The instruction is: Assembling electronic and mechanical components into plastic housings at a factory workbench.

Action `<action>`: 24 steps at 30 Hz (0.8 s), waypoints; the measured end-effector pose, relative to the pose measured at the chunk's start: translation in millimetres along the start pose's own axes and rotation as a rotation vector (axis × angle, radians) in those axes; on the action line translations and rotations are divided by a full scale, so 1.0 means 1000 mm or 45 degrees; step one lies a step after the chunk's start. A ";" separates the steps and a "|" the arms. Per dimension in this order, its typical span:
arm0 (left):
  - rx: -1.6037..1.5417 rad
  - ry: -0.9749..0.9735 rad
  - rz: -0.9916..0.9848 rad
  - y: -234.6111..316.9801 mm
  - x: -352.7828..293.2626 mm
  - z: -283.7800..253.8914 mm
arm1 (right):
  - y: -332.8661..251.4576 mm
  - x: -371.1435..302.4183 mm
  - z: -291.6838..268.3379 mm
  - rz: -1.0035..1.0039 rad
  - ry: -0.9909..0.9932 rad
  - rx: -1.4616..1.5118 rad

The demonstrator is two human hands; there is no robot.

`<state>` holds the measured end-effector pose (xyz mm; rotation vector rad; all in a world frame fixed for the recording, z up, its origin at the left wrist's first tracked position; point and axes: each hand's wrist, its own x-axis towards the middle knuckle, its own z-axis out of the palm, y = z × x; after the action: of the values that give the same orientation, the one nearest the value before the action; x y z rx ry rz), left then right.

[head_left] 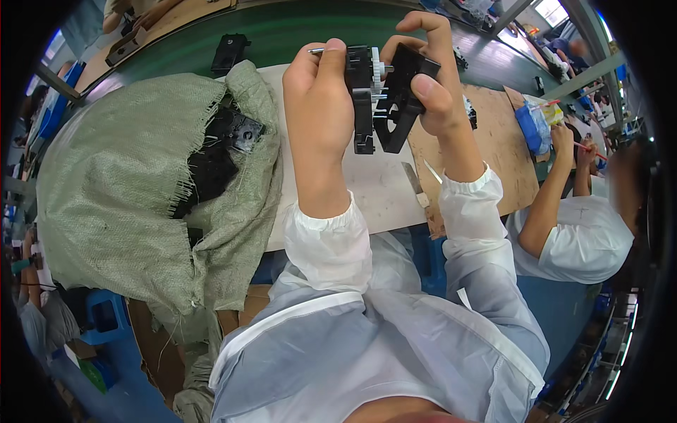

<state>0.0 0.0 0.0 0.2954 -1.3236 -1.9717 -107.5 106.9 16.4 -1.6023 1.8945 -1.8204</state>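
Above the white work surface, my left hand (321,92) is closed on a black plastic gear housing (362,106), held upright. White gears (379,67) and several metal pins stick out of its right side. My right hand (441,84) grips a black plastic cover (405,95) between thumb and fingers, with the index finger raised and bent. The cover is tilted, and its open side faces the pins. The two parts are very close together; whether they touch I cannot tell.
To the left, a green woven sack (120,176) holds black plastic parts (215,162). Another black part (230,53) lies on the green conveyor belt (296,32). A cutter-like blade (415,182) rests near the brown board (493,148). On the right, a co-worker (575,225) sits close by.
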 end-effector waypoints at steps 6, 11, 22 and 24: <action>0.012 0.030 0.027 0.002 -0.005 0.003 | 0.002 -0.002 0.001 -0.052 0.041 0.062; 0.018 0.046 0.052 -0.003 -0.003 0.006 | 0.001 -0.003 -0.002 -0.061 0.027 0.059; 0.211 0.127 0.121 -0.005 -0.007 0.013 | 0.004 -0.005 -0.003 -0.023 0.031 -0.150; 0.271 0.137 0.138 -0.005 -0.008 0.012 | 0.003 -0.005 -0.001 -0.010 0.039 -0.233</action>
<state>-3.6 14.9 -0.6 0.4157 -1.4501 -1.7044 -107.4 109.7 11.6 -1.6445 2.1269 -1.7284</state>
